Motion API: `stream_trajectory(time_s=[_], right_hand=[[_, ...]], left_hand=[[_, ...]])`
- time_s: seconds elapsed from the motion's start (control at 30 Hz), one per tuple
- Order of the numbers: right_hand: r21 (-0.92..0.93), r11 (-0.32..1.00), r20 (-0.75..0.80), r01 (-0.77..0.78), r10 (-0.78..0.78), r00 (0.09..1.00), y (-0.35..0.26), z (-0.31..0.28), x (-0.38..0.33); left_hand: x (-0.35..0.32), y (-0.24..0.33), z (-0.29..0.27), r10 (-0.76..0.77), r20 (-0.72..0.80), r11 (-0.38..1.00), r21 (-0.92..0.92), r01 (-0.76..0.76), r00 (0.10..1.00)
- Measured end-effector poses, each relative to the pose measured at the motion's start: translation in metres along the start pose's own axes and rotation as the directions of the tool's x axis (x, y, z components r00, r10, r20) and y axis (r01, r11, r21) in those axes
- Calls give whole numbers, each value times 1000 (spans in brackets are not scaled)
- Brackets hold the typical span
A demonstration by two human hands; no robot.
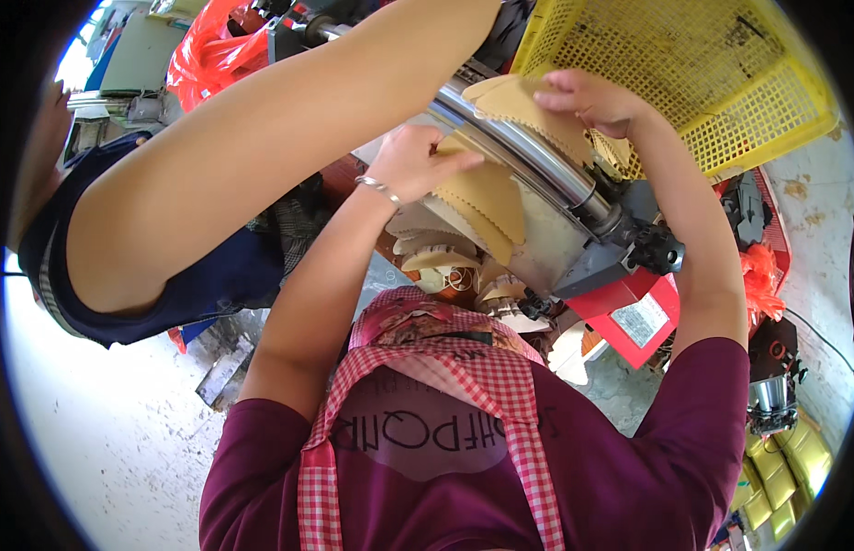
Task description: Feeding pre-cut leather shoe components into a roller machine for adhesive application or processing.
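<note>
Apparently, feeding was being done at the roller (546, 163): near pieces (487, 197) under the left hand (410, 165), fingers curled; far pieces (519, 106) under the right hand (603, 103), fingers outstretched. Grips couldn't be told. Even guiding seemed called for next.

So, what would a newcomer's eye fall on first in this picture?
Probably the yellow crate at upper right, bright and full of holes. A co-worker's bare arm slants across the upper left. Near the middle, a shiny bar runs between the person's left fingers and right fingers, with zigzag-edged tan pieces on either side.
</note>
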State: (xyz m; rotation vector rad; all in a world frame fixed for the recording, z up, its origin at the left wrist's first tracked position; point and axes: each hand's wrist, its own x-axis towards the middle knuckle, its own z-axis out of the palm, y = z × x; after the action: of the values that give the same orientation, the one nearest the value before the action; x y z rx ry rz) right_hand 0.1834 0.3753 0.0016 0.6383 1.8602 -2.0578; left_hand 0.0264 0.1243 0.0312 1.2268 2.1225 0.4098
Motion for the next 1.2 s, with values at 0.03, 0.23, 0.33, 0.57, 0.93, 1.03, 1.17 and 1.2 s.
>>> stream_trajectory(time_s=[0.03, 0.23, 0.33, 0.57, 0.93, 1.03, 1.17, 1.2], right_hand=[[-109, 992, 30, -65, 69, 997, 2, 2, 0], [15, 980, -238, 197, -188, 953, 9, -15, 2], [177, 946, -217, 272, -233, 948, 12, -31, 1], [226, 964, -5, 141, -143, 990, -5, -2, -3], [-58, 984, -226, 171, -179, 958, 7, -32, -1], [-64, 997, -459, -50, 15, 888, 31, -83, -11], [32, 984, -560, -178, 165, 812, 102, -125, -3], [-339, 844, -591, -416, 153, 792, 111, -124, 1]], left_hand=[[-4, -4, -2, 20, 33, 997, -71, -18, 999], [-32, -30, 10, 34, -26, 977, -209, -39, 999], [-36, -33, 16, 12, 1, 973, -229, -12, 1000], [-11, -21, 20, -64, -76, 980, -192, 49, 995], [-45, -16, 12, -52, -79, 835, -550, 0, 996], [-54, -14, 18, -16, -103, 828, -560, -45, 995], [-58, -13, 24, -36, -132, 825, -563, -45, 991], [-58, -11, 23, -38, -133, 824, -565, -45, 990]])
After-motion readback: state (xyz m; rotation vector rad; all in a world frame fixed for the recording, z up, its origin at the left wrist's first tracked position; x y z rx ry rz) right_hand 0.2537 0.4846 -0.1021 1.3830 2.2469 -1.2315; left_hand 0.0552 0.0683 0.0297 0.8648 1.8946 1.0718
